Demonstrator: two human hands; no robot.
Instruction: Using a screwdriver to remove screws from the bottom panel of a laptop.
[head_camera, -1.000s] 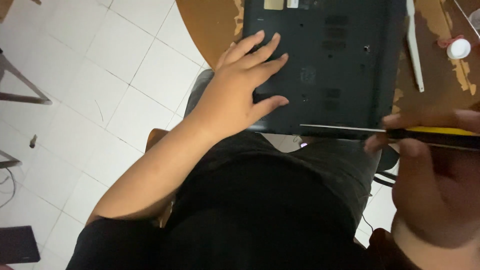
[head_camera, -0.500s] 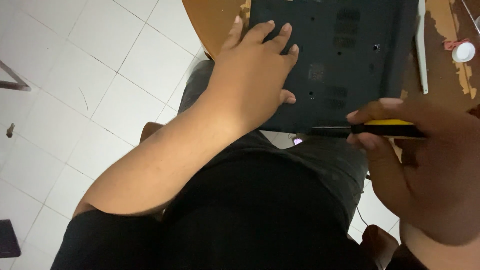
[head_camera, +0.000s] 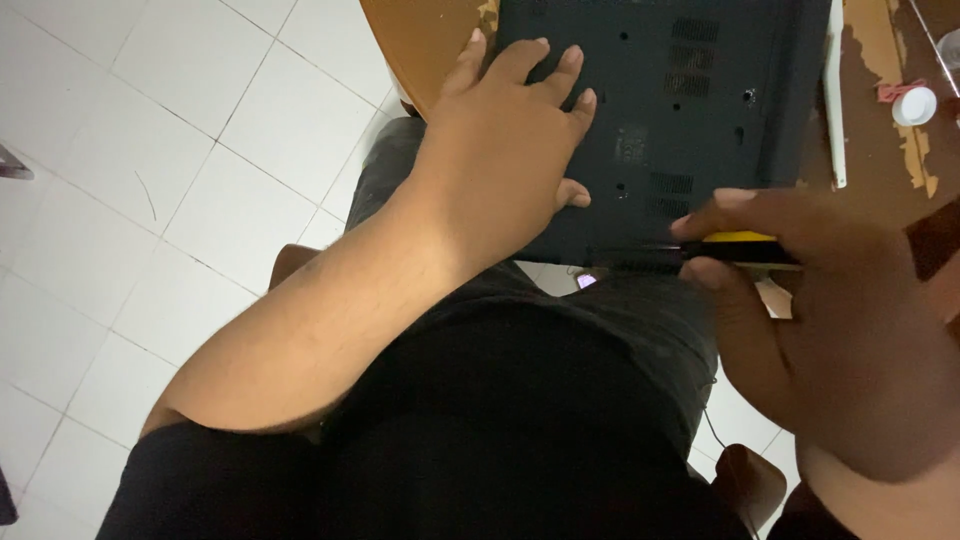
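Hands on laptop, screwdriver at near edge.

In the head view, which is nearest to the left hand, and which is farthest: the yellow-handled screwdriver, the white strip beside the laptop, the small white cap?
From the left hand, which lies flat on the upturned laptop:
1. Yellow-handled screwdriver, in the right hand, at the laptop's near edge.
2. White strip, along the laptop's right side.
3. Small white cap, far right on the wooden table.

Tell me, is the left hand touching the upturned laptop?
Touching. The head view shows the left hand pressed flat, fingers spread, on the dark laptop underside.
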